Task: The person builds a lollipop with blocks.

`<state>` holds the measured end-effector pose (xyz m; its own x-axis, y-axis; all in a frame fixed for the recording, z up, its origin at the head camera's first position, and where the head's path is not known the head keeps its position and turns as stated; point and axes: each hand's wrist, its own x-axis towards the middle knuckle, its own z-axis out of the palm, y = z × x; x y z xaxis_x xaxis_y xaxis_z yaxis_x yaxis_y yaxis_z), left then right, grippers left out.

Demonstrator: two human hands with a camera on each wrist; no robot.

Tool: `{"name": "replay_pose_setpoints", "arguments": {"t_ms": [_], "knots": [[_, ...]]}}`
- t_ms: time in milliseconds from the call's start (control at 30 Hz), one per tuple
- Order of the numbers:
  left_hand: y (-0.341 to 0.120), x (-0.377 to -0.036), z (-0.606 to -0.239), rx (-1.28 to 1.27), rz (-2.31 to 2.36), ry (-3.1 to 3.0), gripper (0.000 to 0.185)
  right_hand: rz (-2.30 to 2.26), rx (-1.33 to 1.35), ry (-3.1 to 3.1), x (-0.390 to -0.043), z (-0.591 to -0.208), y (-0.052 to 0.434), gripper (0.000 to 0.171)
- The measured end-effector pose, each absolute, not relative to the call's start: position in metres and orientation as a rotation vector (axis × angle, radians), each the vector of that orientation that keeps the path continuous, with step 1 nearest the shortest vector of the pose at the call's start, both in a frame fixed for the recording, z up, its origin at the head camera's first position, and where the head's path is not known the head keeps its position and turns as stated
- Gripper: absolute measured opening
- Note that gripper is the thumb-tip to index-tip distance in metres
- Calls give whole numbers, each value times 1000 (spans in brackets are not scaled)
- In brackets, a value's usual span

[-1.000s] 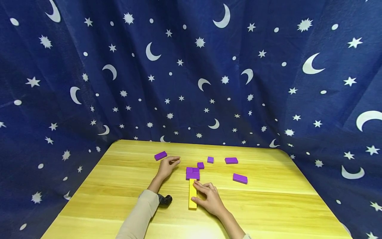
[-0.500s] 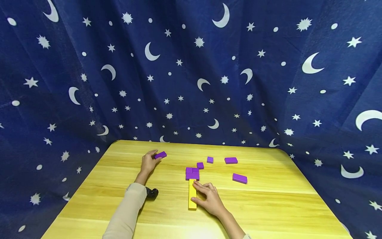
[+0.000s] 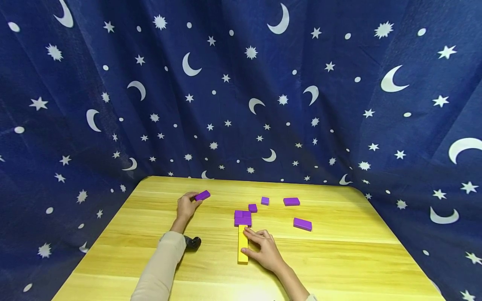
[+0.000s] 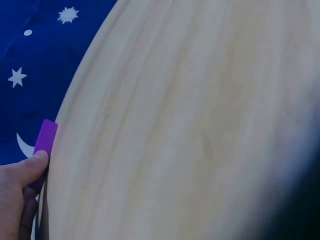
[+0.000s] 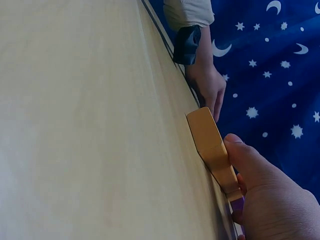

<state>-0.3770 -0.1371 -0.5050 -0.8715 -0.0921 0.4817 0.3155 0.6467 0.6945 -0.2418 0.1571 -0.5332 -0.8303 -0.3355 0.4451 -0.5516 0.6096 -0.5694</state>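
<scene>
My left hand (image 3: 187, 205) reaches to the far left of the wooden table (image 3: 339, 259) and pinches the near end of a flat purple block (image 3: 202, 195). In the left wrist view its thumb (image 4: 25, 170) presses against that purple block (image 4: 46, 142). My right hand (image 3: 264, 249) lies on a long yellow block (image 3: 242, 247), thumb on the near part and fingers curled over its far part. The right wrist view shows the thumb (image 5: 245, 160) on the yellow block (image 5: 210, 137). A small cluster of purple blocks (image 3: 242, 218) touches the yellow block's far end.
Loose purple blocks lie beyond and to the right: two small ones (image 3: 253, 207) (image 3: 265, 200) and two longer ones (image 3: 291, 202) (image 3: 303, 224). A blue cloth with moons and stars (image 3: 241, 92) hangs behind and around the table.
My left hand has moved from beside the purple cluster out to the far-left purple block and taken its end. The right hand and yellow block have stayed put.
</scene>
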Motion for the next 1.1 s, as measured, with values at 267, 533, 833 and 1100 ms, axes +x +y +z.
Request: {"name": "replay_pose_setpoints", "arguments": {"t_ms": [267,533,833,1100], "knots": [[-117,-379,-534,-253,-1269,-2302,31,1048,726,-2549,-243,-532,156,58],[-96,-358,-538,-324,-1188,-2340,33,1058,717,-2561,-243,-532,157,59],[-88,-348,-537,-423,-1034,-2338,38,1043,711,-2559,-243,-535,159,59],[-113,-370,-524,-787,-1312,-2462,57,1032,722,-2554,-243,-535,158,58]]}}
